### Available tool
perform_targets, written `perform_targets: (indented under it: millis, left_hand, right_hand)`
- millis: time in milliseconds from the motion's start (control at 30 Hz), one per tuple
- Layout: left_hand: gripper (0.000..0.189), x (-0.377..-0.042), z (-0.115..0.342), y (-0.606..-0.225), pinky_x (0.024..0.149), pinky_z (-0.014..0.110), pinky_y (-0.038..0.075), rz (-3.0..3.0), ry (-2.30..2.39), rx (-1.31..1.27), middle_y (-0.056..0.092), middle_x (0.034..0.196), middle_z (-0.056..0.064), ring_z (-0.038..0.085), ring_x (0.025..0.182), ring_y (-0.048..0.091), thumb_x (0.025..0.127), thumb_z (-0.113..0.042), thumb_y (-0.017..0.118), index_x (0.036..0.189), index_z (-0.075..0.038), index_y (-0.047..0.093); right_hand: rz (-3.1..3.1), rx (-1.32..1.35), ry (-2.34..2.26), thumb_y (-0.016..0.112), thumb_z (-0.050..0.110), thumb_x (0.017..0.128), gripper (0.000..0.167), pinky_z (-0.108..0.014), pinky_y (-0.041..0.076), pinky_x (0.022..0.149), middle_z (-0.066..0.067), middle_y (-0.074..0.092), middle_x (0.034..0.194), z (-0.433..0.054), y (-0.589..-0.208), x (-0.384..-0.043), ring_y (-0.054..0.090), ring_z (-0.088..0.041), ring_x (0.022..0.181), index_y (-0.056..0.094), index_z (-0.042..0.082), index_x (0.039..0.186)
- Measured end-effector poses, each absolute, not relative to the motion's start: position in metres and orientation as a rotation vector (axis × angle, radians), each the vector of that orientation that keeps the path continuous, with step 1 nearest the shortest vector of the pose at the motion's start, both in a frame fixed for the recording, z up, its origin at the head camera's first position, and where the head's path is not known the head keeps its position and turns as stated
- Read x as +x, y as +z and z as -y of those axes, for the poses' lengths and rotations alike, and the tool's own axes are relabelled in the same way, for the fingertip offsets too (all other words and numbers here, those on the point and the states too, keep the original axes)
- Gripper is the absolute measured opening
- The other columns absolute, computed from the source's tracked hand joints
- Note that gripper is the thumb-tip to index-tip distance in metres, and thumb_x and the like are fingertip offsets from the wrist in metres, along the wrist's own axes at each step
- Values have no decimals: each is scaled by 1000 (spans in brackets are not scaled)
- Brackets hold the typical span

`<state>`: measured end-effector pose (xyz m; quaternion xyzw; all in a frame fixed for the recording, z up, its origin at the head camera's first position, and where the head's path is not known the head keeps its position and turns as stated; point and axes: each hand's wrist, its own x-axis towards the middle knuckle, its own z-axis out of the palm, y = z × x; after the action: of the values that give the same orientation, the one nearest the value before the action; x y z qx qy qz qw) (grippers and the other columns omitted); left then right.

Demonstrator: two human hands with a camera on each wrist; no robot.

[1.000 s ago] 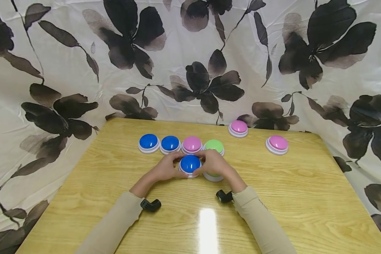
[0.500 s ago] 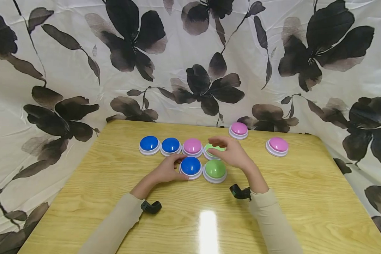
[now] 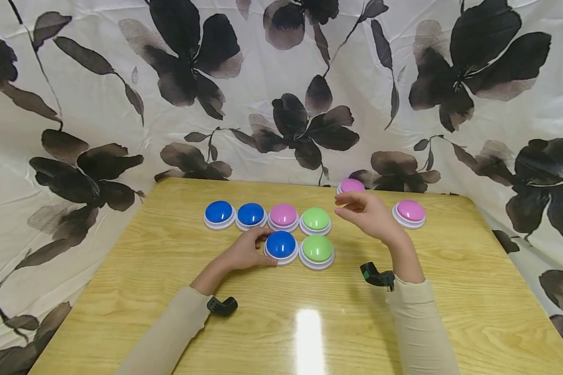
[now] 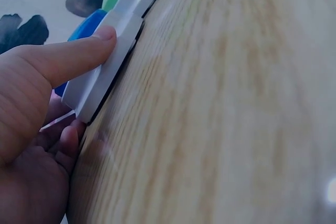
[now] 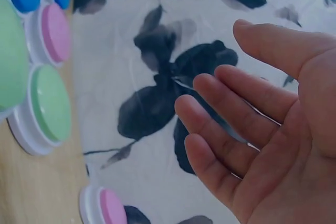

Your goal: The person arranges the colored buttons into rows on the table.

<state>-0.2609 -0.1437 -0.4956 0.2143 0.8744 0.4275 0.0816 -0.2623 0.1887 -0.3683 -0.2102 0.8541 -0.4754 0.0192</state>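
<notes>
In the head view my left hand (image 3: 245,251) holds a blue push button (image 3: 281,245) with a white base, thumb at the near side and fingers behind. The left wrist view has the thumb (image 4: 84,53) pressed along that white base (image 4: 102,72). Touching or nearly touching it on the right is a green button (image 3: 317,249). My right hand (image 3: 370,216) is raised above the table, fingers loosely bent with nothing in them. It partly covers a pink button (image 3: 352,186) at the back. The right wrist view shows its spread palm (image 5: 268,129).
A back row holds two blue buttons, (image 3: 219,212) the leftmost, then a pink button (image 3: 283,214) and a green button (image 3: 316,219). Another pink button (image 3: 408,211) stands at the right. Floral cloth (image 3: 244,172) hangs behind the wooden table (image 3: 169,229).
My right hand has let go of the blue button and moved right and up, past the green buttons. My left hand has stayed on the blue button.
</notes>
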Motion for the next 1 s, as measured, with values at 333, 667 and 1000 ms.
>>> perform_targets:
  millis: [333, 667, 1000]
  left_hand:
    - [78, -260, 144, -494, 91, 33, 47, -2643, 1253, 653, 56, 122, 1, 16, 108, 51, 70, -35, 88, 135, -9, 53]
    - [80, -258, 147, -496, 92, 34, 47, -2610, 1271, 650, 55, 121, 0, 17, 108, 51, 70, -35, 89, 136, -9, 53]
    - [75, -256, 152, -472, 96, 43, 46, -2484, 1378, 620, 54, 131, 12, 28, 117, 51, 80, -17, 82, 142, -4, 43]
  right_hand:
    - [-2601, -616, -1562, 66, 16, 94, 37, -26, 51, 84, -15, 65, 117, -210, -361, -261, 62, -27, 104, 60, -2, 126]
    - [-2608, -509, -1559, 65, 20, 95, 38, -30, 51, 86, -15, 61, 123, -226, -368, -261, 61, -25, 106, 59, 1, 128]
    - [-2634, -404, -1599, 65, 23, 95, 41, -24, 50, 83, -17, 62, 120, -241, -387, -269, 60, -26, 104, 58, 0, 129]
